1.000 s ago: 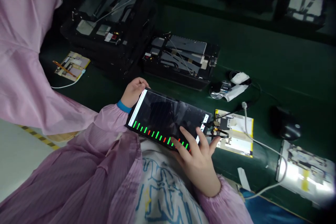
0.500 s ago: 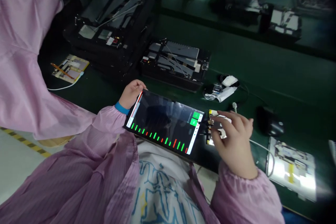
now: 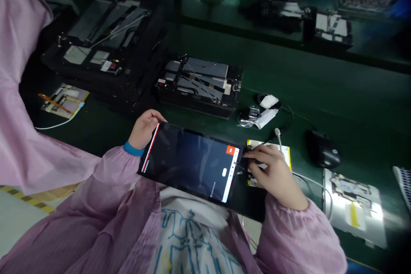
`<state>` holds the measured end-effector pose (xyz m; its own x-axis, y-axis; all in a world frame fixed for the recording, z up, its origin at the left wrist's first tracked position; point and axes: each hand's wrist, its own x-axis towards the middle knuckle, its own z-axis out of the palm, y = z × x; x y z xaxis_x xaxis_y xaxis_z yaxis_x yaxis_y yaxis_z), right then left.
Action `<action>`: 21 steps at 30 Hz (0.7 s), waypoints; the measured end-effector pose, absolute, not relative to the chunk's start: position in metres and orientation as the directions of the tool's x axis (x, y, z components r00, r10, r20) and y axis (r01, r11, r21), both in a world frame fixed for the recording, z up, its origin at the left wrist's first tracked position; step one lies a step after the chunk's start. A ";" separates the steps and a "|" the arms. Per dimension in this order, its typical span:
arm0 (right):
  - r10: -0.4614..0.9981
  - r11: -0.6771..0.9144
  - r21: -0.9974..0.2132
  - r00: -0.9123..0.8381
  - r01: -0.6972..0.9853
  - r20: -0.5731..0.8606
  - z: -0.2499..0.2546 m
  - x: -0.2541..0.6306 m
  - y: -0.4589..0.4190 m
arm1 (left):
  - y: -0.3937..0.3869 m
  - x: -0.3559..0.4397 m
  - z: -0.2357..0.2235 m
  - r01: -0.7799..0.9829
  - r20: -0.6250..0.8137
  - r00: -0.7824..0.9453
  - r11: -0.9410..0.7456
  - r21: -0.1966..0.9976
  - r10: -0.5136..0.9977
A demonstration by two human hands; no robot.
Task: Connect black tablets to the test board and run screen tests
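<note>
A black tablet (image 3: 189, 160) lies tilted at the near edge of the green bench, its screen dark with an orange square and a white button at its right end. My left hand (image 3: 145, 128) grips the tablet's upper left corner, fingers curled over the edge. My right hand (image 3: 272, 171) rests at the tablet's right end, fingers pinched around the thin cables (image 3: 241, 168) plugged in there. It lies over a yellow-edged circuit board (image 3: 284, 152).
Opened tablet chassis (image 3: 199, 79) and a larger stack (image 3: 99, 47) sit behind. A black mouse (image 3: 321, 153), a white cable (image 3: 308, 177), a silver opened unit (image 3: 356, 205) and a small white adapter (image 3: 261, 113) lie to the right. Another person's pink sleeve (image 3: 19, 94) is at left.
The tablet's row of green and red bars has vanished; the screen is now mostly dark. My right hand left the screen and closed on the cables at the right end.
</note>
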<state>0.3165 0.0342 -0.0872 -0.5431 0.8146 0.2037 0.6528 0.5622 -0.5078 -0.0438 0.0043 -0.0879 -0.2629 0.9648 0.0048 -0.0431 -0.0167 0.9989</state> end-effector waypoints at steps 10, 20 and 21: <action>0.847 0.488 -0.652 -0.495 0.580 0.194 -0.080 0.317 0.038 | 0.006 -0.045 -0.084 -0.050 -0.011 -0.258 -0.002 0.999 0.966; 0.980 0.131 -0.963 -0.177 0.236 0.090 -0.085 0.311 0.027 | 0.003 -0.048 -0.088 -0.040 0.000 -0.214 -0.008 0.999 0.977; 0.976 0.142 -0.960 -0.198 0.240 0.094 -0.086 0.311 0.027 | 0.003 -0.048 -0.088 -0.047 0.002 -0.214 -0.012 0.999 0.977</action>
